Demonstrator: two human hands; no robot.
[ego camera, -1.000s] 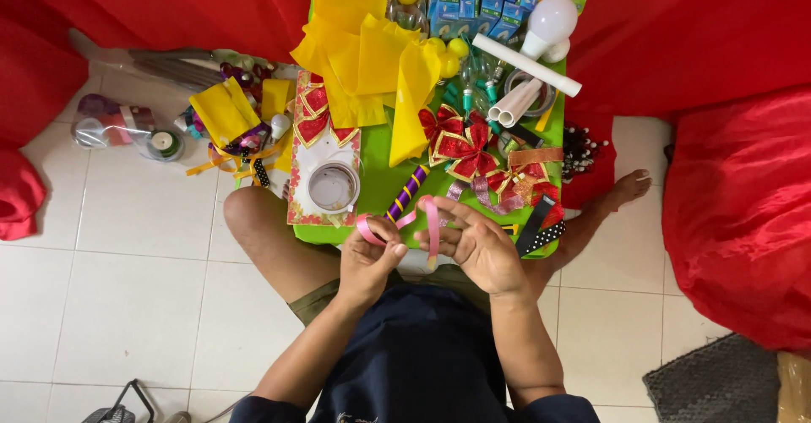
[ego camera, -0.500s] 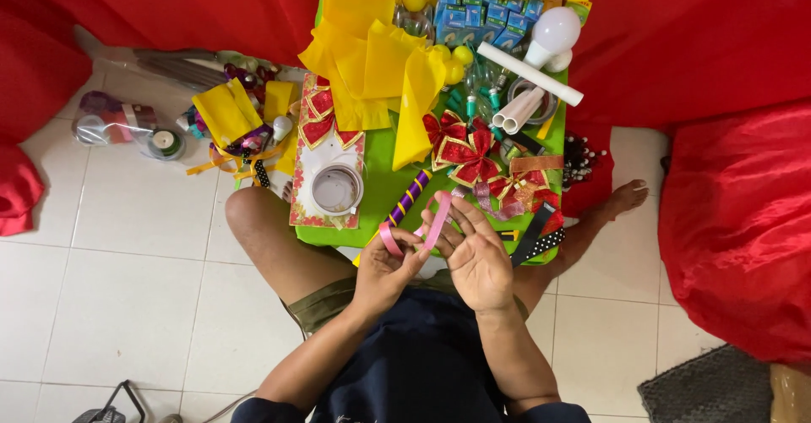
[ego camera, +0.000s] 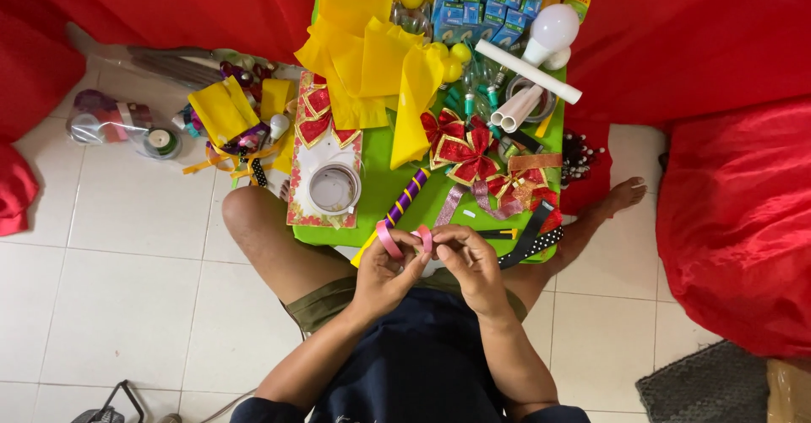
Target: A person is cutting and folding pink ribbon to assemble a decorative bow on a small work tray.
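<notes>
Both hands, left hand [ego camera: 384, 272] and right hand [ego camera: 467, 262], now pinch the pink ribbon [ego camera: 404, 242] into tighter loops than a second ago, at the near edge of the green desk [ego camera: 384, 191], suggesting a bow forming.

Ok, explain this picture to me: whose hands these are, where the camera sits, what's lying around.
There is no machine here. A camera worn on a person's head looks straight down at their lap as they sit on a tiled floor. The left hand and right hand together hold a looped pink ribbon. In front lies a green tray carrying red and gold bows, yellow sheets, a tape roll, white tubes and a white light bulb. Red cloth surrounds it.
</notes>
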